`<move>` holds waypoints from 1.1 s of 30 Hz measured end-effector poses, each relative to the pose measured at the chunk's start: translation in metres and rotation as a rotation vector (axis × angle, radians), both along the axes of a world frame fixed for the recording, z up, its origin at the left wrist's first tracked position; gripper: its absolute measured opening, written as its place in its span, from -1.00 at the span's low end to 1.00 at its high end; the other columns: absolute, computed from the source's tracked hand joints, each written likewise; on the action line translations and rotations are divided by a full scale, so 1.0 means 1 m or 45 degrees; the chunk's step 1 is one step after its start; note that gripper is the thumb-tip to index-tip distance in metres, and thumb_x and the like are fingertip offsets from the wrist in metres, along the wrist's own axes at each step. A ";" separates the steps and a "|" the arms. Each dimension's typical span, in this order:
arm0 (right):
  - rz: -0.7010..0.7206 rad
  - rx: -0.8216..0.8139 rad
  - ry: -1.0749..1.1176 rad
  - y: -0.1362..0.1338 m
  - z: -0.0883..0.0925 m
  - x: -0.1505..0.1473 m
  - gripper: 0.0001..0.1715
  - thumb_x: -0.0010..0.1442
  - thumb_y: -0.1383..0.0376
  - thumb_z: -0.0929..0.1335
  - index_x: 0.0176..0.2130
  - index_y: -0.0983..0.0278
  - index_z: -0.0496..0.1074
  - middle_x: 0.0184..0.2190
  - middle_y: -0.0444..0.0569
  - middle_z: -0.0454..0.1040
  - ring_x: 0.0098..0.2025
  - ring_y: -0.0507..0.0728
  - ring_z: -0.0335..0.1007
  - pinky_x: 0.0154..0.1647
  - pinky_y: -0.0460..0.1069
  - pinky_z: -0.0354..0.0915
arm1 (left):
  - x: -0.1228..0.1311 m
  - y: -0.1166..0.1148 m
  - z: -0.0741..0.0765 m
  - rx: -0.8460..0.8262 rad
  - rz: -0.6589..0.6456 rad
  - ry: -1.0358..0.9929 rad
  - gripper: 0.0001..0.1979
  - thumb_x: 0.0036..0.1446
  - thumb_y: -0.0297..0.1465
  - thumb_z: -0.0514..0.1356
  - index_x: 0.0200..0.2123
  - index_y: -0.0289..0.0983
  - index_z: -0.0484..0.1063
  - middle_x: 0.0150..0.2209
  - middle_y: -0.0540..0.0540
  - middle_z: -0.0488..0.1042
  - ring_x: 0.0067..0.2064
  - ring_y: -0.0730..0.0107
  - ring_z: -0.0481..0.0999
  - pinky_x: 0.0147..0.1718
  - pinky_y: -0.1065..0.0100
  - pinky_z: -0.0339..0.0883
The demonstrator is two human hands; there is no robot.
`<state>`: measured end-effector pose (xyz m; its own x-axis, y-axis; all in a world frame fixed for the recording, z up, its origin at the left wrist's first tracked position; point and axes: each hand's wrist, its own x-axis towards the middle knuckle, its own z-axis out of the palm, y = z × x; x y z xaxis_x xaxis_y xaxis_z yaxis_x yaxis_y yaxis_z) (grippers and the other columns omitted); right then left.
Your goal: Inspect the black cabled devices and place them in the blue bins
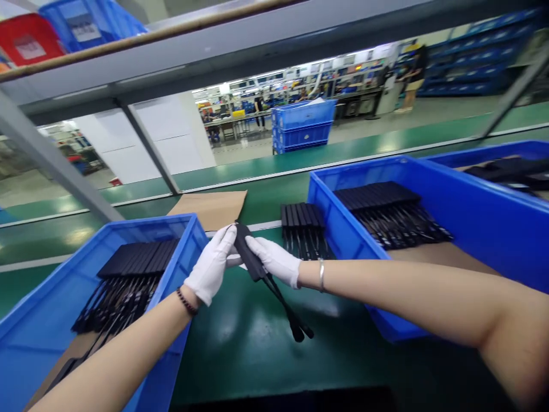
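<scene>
Above the middle of the green bench, both gloved hands hold a flat black block with cable leads [253, 263]. My left hand [212, 263] pinches its upper left end. On its right side lie the closed fingers of my right hand [274, 258]. Two dark leads hang from the block's lower end, tipped with black plugs [297, 332]. Something white shows under the block, too hidden to name. Beyond my right hand, several similar blocks [302, 216] stand in a row on the bench, leads towards me.
A blue bin [195, 234] on the left holds several such blocks, and another blue bin [351, 232] stands right with more. Further right is a third bin [484, 153]. Brown cardboard [214, 209] lies behind my hands. A metal shelf frame [257, 43] crosses overhead.
</scene>
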<state>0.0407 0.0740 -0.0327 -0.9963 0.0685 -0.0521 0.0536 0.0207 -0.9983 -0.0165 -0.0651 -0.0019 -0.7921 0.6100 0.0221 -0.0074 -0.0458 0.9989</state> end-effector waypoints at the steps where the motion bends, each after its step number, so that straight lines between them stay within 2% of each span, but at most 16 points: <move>1: -0.018 0.011 0.013 0.002 0.002 -0.001 -0.37 0.27 -0.16 0.18 -0.15 0.34 0.36 -0.24 0.02 0.48 -0.28 0.06 0.38 -0.33 -0.08 0.32 | 0.002 0.000 0.001 -0.013 -0.066 -0.015 -0.56 0.21 -0.09 0.17 0.09 -0.12 0.31 0.15 -0.11 0.34 0.06 0.21 0.43 -0.15 0.27 0.48; 3: -0.045 0.046 0.029 0.005 0.005 -0.003 -0.42 0.29 -0.11 0.19 -0.19 0.35 0.38 -0.25 0.01 0.47 -0.28 0.05 0.37 -0.32 -0.08 0.31 | 0.004 -0.002 0.003 -0.046 -0.166 -0.003 -0.53 0.20 -0.14 0.20 0.16 -0.05 0.25 0.22 -0.06 0.26 0.16 0.21 0.34 -0.07 0.28 0.46; 6: 0.003 0.062 0.004 0.008 0.008 -0.005 -0.43 0.30 -0.10 0.18 -0.24 0.33 0.38 -0.31 -0.01 0.45 -0.34 0.05 0.36 -0.35 -0.06 0.31 | -0.001 -0.007 0.006 -0.157 -0.274 0.010 -0.47 0.18 -0.14 0.23 0.19 -0.03 0.22 0.25 -0.05 0.23 0.21 0.19 0.29 -0.02 0.27 0.43; 11: 0.063 0.175 -0.108 0.011 0.008 -0.006 -0.43 0.27 -0.12 0.21 -0.29 0.34 0.34 -0.34 -0.02 0.43 -0.41 0.02 0.34 -0.44 -0.08 0.28 | -0.019 -0.013 0.011 -0.295 -0.320 0.172 -0.46 0.13 -0.10 0.26 0.12 -0.18 0.33 0.14 -0.13 0.36 0.16 0.15 0.34 0.04 0.28 0.35; 14: 0.066 0.143 -0.098 0.014 0.007 -0.007 -0.45 0.26 -0.12 0.22 -0.21 0.32 0.35 -0.32 -0.04 0.44 -0.42 0.00 0.34 -0.49 -0.12 0.26 | -0.026 -0.014 0.011 -0.381 -0.200 0.317 -0.44 0.06 -0.03 0.28 0.04 -0.24 0.41 0.05 -0.14 0.43 0.02 0.18 0.43 -0.11 0.34 0.40; 16: 0.027 0.081 -0.108 0.015 0.006 -0.009 -0.48 0.26 -0.10 0.25 -0.16 0.31 0.36 -0.30 -0.05 0.45 -0.41 0.00 0.35 -0.51 -0.13 0.26 | -0.032 -0.015 0.007 -0.385 -0.077 0.347 -0.44 0.02 0.01 0.29 -0.03 -0.26 0.45 -0.09 -0.13 0.49 -0.18 0.28 0.47 -0.27 0.38 0.39; 18: 0.004 0.019 -0.132 0.016 0.006 -0.010 -0.51 0.28 -0.07 0.25 -0.15 0.31 0.35 -0.29 -0.05 0.46 -0.40 0.01 0.37 -0.49 -0.12 0.30 | -0.041 -0.014 0.001 -0.315 0.035 0.372 -0.48 0.00 0.03 0.29 -0.17 -0.29 0.48 -0.32 -0.08 0.50 -0.37 0.39 0.42 -0.39 0.43 0.33; 21: 0.002 -0.011 -0.106 0.017 0.003 -0.014 -0.53 0.32 -0.04 0.18 -0.19 0.31 0.35 -0.29 -0.03 0.46 -0.37 0.03 0.39 -0.43 -0.09 0.33 | -0.049 -0.010 -0.005 -0.082 0.180 0.325 -0.57 -0.02 -0.02 0.33 -0.42 -0.29 0.40 -0.56 0.04 0.34 -0.51 0.51 0.30 -0.49 0.49 0.23; 23: -0.067 0.073 -0.004 0.019 0.001 -0.018 -0.52 0.35 -0.01 0.14 -0.21 0.31 0.35 -0.26 0.00 0.46 -0.31 0.05 0.39 -0.34 -0.07 0.35 | -0.045 -0.005 -0.006 0.129 0.245 0.184 -0.58 -0.04 -0.07 0.37 -0.45 -0.27 0.34 -0.52 0.06 0.34 -0.48 0.53 0.33 -0.47 0.51 0.24; 25: -0.221 0.182 0.109 0.022 0.000 -0.024 -0.55 0.37 0.04 0.12 -0.20 0.31 0.36 -0.20 0.03 0.46 -0.20 0.07 0.39 -0.18 -0.05 0.34 | -0.031 0.000 -0.005 0.216 0.172 -0.006 -0.60 0.02 -0.05 0.32 -0.31 -0.25 0.39 -0.33 -0.01 0.45 -0.35 0.46 0.43 -0.38 0.46 0.35; 28: -0.402 0.216 0.190 0.028 0.000 -0.029 -0.62 0.37 0.17 0.13 -0.01 0.33 0.33 -0.06 0.07 0.43 -0.06 0.08 0.37 0.02 -0.01 0.29 | -0.002 0.007 -0.007 0.032 -0.123 -0.261 -0.52 0.16 -0.04 0.20 0.06 -0.14 0.34 0.03 -0.13 0.42 -0.14 0.28 0.50 -0.18 0.22 0.44; 30: -0.388 0.233 0.205 0.030 0.000 -0.030 -0.59 0.35 0.24 0.14 0.11 0.32 0.26 0.00 0.07 0.41 -0.02 0.09 0.36 0.05 0.01 0.29 | 0.009 0.009 -0.014 -0.039 -0.176 -0.348 -0.53 0.19 -0.15 0.22 0.13 -0.10 0.28 0.09 -0.14 0.38 -0.15 0.29 0.50 -0.14 0.18 0.45; 33: -0.217 0.302 0.265 0.026 0.000 -0.024 -0.45 0.25 0.29 0.24 0.22 0.27 0.16 -0.02 0.03 0.43 -0.05 0.09 0.39 0.00 0.01 0.33 | 0.006 0.010 -0.027 0.049 -0.010 -0.338 -0.63 0.20 -0.29 0.22 0.06 -0.19 0.32 0.02 -0.15 0.43 -0.24 0.37 0.50 -0.21 0.28 0.46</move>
<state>0.0166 0.0999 -0.0328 -0.9571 0.2201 0.1884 -0.1282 0.2613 -0.9567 -0.0106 -0.0549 -0.0294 -0.7687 0.6186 -0.1625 -0.2694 -0.0826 0.9595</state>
